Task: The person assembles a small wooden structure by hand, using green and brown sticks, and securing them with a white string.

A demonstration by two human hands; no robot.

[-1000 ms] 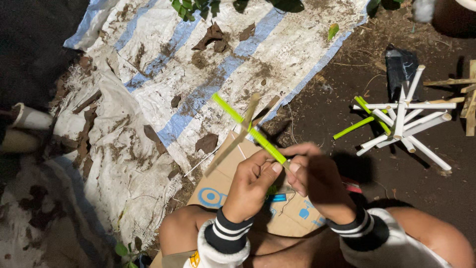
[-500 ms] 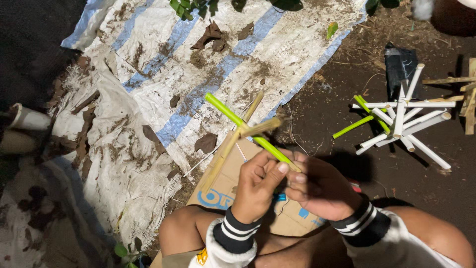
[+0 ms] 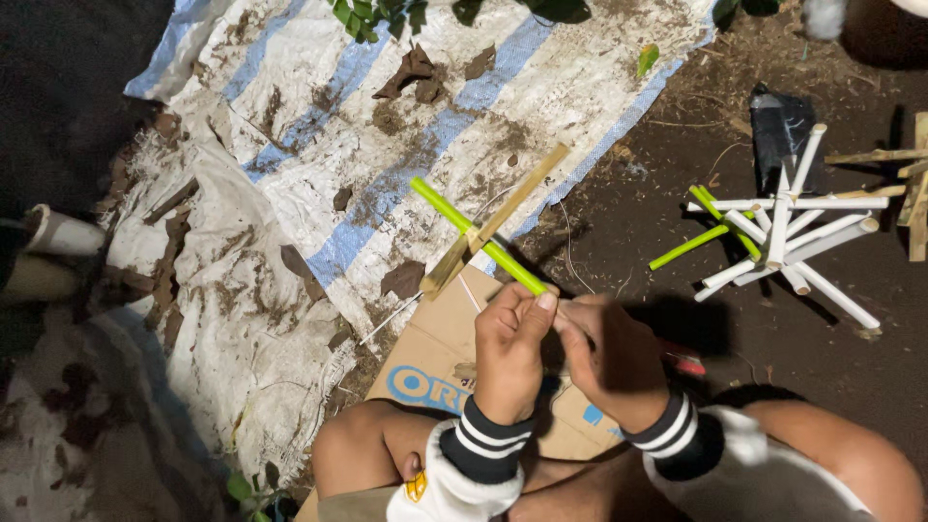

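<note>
Landmark: the cardboard (image 3: 435, 353), lying flat on the ground under the hands. Far left of the cardboard, two pale tubes (image 3: 58, 232) lie at the frame edge. Up and left of the cardboard, a white sack with blue stripes (image 3: 319, 164) is spread on the soil, soiled with mud and dry leaves. Above the cardboard, a green straw (image 3: 454, 217) is crossed by a bamboo strip (image 3: 493, 222); the two touch at their crossing, and both are held clear of the sack. Over the cardboard's upper edge, the left hand (image 3: 507, 353) has its fingers closed on the near end of the straw, thumb and forefinger pinching it. Just right of it, the right hand (image 3: 614, 362) touches the left hand, fingers curled at the same end; whether they grip the straw cannot be told. Both wrists wear dark cuffs with white stripes. Well right of the cardboard, a pile of white sticks (image 3: 793, 242) with some green straws lies on dark soil.
</note>
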